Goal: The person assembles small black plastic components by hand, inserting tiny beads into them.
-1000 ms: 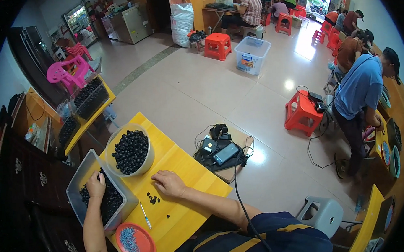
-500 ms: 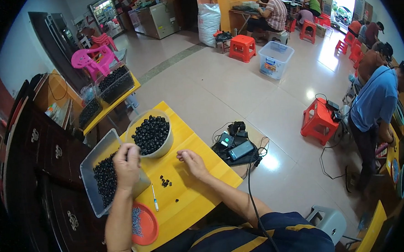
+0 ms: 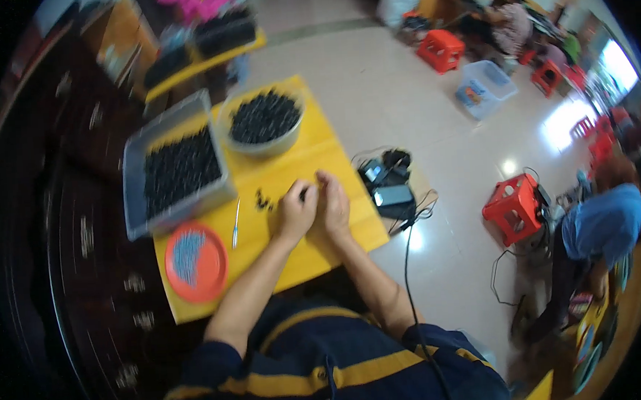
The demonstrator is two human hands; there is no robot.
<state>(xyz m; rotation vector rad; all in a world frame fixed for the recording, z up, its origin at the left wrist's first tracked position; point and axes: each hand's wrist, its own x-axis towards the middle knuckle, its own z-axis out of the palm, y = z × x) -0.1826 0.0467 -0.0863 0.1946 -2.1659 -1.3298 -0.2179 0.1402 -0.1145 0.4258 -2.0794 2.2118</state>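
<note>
My left hand (image 3: pixel 296 214) is closed over the yellow table, with a small black round piece (image 3: pixel 303 195) showing at its fingers. Close beside it, nearly touching, is my right hand (image 3: pixel 334 205); its fingers are curled together and blurred, and what they hold, if anything, is hidden. A few loose black pieces (image 3: pixel 263 201) lie left of my hands. Further left is a thin screwdriver (image 3: pixel 236 230). A red plate (image 3: pixel 217 267) bears a heap of small silvery screw-like parts (image 3: pixel 188 257). Black pieces also fill a round clear tub (image 3: pixel 263 146) and a rectangular grey bin (image 3: pixel 225 187).
Dark carved drawers (image 3: pixel 83 234) stand close on the left. Right of the table are a phone (image 3: pixel 393 195), chargers and a cable. A red stool (image 3: pixel 513 208), a clear box (image 3: pixel 485 90) and a person in blue (image 3: pixel 604 225) are farther right.
My left hand has come from beside the round tub to the table, next to my right hand. The view has turned and shifted, and the picture is now blurred.
</note>
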